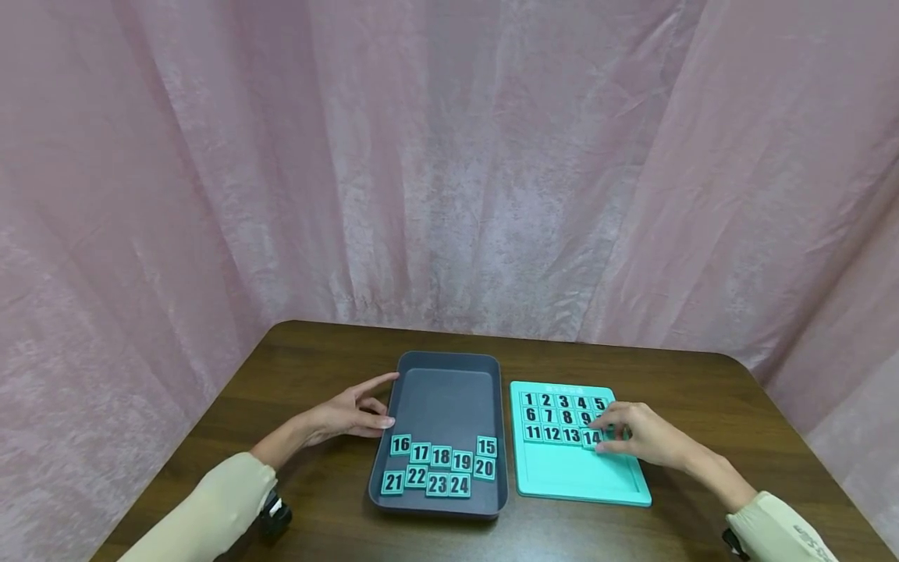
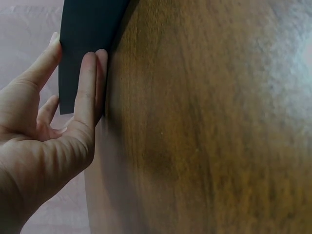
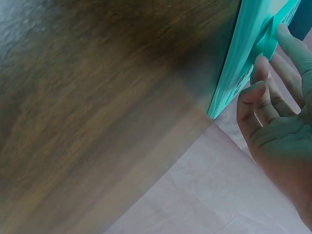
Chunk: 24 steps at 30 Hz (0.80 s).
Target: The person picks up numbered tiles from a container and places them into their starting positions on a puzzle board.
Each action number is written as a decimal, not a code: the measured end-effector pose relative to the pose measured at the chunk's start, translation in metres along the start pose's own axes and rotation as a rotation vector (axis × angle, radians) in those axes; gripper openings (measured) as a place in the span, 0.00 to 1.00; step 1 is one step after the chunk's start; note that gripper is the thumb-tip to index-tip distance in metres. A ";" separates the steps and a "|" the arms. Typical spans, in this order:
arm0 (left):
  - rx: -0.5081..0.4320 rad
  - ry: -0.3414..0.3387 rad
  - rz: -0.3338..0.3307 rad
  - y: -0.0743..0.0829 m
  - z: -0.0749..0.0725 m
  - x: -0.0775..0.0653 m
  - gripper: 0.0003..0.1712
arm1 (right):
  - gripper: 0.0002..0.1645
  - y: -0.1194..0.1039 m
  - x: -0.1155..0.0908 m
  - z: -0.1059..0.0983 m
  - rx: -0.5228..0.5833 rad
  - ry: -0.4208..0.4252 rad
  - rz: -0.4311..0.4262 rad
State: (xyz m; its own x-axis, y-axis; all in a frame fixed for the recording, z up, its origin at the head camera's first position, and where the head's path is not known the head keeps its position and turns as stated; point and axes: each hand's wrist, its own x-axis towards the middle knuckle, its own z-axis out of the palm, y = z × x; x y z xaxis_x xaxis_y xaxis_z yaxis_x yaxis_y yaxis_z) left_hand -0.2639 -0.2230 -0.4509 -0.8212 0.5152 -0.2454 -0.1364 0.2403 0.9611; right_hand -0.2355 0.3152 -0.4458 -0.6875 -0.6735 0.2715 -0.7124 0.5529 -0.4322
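Pink drapes (image 1: pixel 449 172) behind brown desk (image 1: pixel 323 363). R hand (image 1: pixel 642 437): fingers pinch tile 14 (image 1: pixel 591 439), tilted over board (image 1: pixel 562 473), immed. R of tile 13 (image 1: pixel 572 435); R hand nearer. L hand (image 1: pixel 347 414): fingers spread agst L edge of tray (image 1: pixel 449 402). Tile 15 (image 1: pixel 487 446) in tray nr its R side, i.e. L of R fingers.

On the tabletop (image 1: pixel 323 484), tray (image 1: pixel 442 406) left of board (image 1: pixel 569 474); tiles 15–24 (image 1: pixel 441 457) toward tray's near edge; tile 14 (image 1: pixel 591 439) perhaps overlapping tile 13 (image 1: pixel 572 435).
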 end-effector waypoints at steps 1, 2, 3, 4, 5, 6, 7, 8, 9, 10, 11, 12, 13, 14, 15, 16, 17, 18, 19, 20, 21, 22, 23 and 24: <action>0.002 -0.003 0.002 0.000 0.000 0.000 0.57 | 0.19 0.000 0.000 0.000 -0.008 0.007 -0.001; 0.002 -0.005 0.003 0.001 0.001 0.000 0.57 | 0.19 0.000 0.000 0.000 -0.017 0.013 0.000; 0.005 -0.007 0.006 0.001 0.001 0.000 0.57 | 0.19 -0.001 0.000 0.000 -0.021 0.015 0.002; 0.010 -0.009 0.009 0.001 0.001 -0.001 0.57 | 0.19 -0.001 0.000 0.000 -0.025 0.018 0.005; 0.007 -0.007 0.007 0.001 0.001 -0.001 0.57 | 0.19 -0.001 0.000 -0.001 -0.026 0.019 0.011; 0.009 -0.007 0.008 0.001 0.001 -0.001 0.57 | 0.18 -0.001 0.000 -0.001 -0.025 0.022 0.015; 0.013 -0.006 0.010 0.001 0.001 0.000 0.57 | 0.18 -0.002 0.000 -0.001 -0.023 0.025 0.021; 0.013 -0.005 0.010 0.001 0.001 0.000 0.57 | 0.18 -0.002 -0.001 0.000 -0.020 0.029 0.025; 0.016 -0.005 0.012 0.000 0.001 0.000 0.56 | 0.17 -0.002 -0.001 0.000 -0.017 0.033 0.030; 0.016 -0.003 0.011 0.000 0.001 0.001 0.56 | 0.17 -0.002 -0.001 0.001 -0.008 0.033 0.039; 0.017 -0.002 0.010 0.000 0.001 0.001 0.56 | 0.17 -0.002 -0.001 0.001 0.000 0.033 0.048; 0.020 -0.003 0.012 0.000 0.001 0.001 0.56 | 0.18 -0.001 -0.001 0.001 0.006 0.033 0.057; 0.022 -0.004 0.013 0.000 0.001 0.001 0.56 | 0.18 -0.001 -0.001 0.002 0.011 0.031 0.063; 0.023 -0.003 0.013 0.000 0.000 0.001 0.56 | 0.18 -0.001 0.000 0.002 0.015 0.026 0.070; 0.025 -0.002 0.013 0.000 0.000 0.001 0.56 | 0.19 -0.001 0.000 0.002 0.020 0.019 0.077; 0.025 -0.001 0.011 0.000 0.000 0.000 0.56 | 0.19 -0.001 0.001 0.001 0.020 0.010 0.080; 0.025 0.000 0.010 0.000 0.000 0.000 0.56 | 0.19 -0.002 0.002 0.001 0.014 0.006 0.081; 0.024 0.002 0.008 0.000 0.000 0.000 0.56 | 0.19 -0.002 0.003 0.000 0.013 -0.001 0.086; 0.023 0.004 0.006 0.000 0.000 0.000 0.56 | 0.19 -0.003 0.004 -0.001 0.009 -0.007 0.087; 0.023 0.004 0.005 0.000 0.000 -0.001 0.56 | 0.19 -0.004 0.005 -0.003 0.002 -0.012 0.096; 0.022 0.004 0.004 0.000 0.001 -0.001 0.56 | 0.18 -0.005 0.007 -0.005 -0.006 -0.014 0.101; 0.020 0.004 0.003 0.000 0.001 -0.001 0.56 | 0.18 -0.006 0.009 -0.007 -0.016 -0.015 0.104; 0.019 0.003 0.003 0.000 0.001 -0.001 0.56 | 0.17 -0.007 0.011 -0.010 -0.025 -0.015 0.107; 0.018 0.002 0.003 0.000 0.001 -0.001 0.56 | 0.17 -0.009 0.014 -0.012 -0.037 -0.016 0.107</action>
State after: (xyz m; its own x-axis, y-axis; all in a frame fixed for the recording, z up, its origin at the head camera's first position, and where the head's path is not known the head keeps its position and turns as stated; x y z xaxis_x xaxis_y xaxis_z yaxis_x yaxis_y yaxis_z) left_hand -0.2625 -0.2225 -0.4506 -0.8224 0.5146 -0.2425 -0.1242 0.2536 0.9593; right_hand -0.2405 0.3072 -0.4277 -0.7580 -0.6171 0.2114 -0.6397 0.6398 -0.4259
